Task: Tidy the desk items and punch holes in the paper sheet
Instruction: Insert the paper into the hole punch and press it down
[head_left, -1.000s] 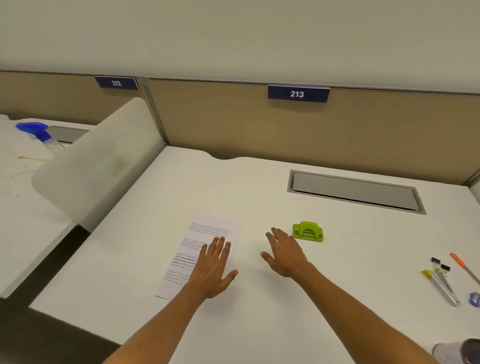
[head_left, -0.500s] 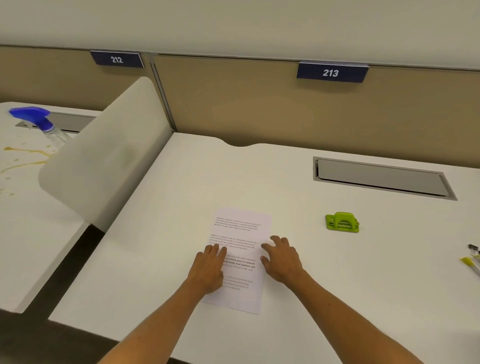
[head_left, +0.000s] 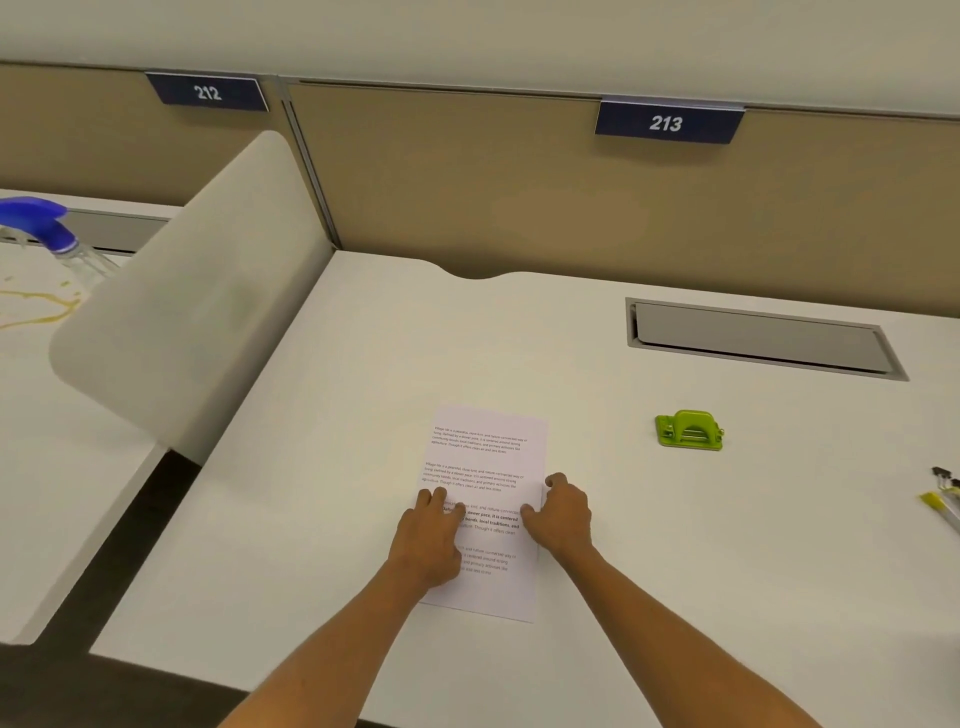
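A printed paper sheet (head_left: 485, 457) lies flat on the white desk (head_left: 363, 364), near its front. My left hand (head_left: 431, 540) rests on the sheet's left side, with bent fingertips pressing down on the text. At the sheet's right edge, my right hand (head_left: 563, 514) has its thumb on the paper and its fingers curled over the edge. A small green hole punch (head_left: 690, 429) stands apart on the desk, to the right of the sheet and a little farther back.
Pens and black binder clips (head_left: 943, 499) lie at the right edge of the view. A grey cable hatch (head_left: 761, 338) is set into the desk at the back right. A curved white divider (head_left: 182, 301) borders the left; beyond it stands a blue-capped spray bottle (head_left: 47, 228).
My right hand has come left from beside the hole punch to the sheet's right edge. Both hands' fingers went from spread flat to curled. The view has shifted left.
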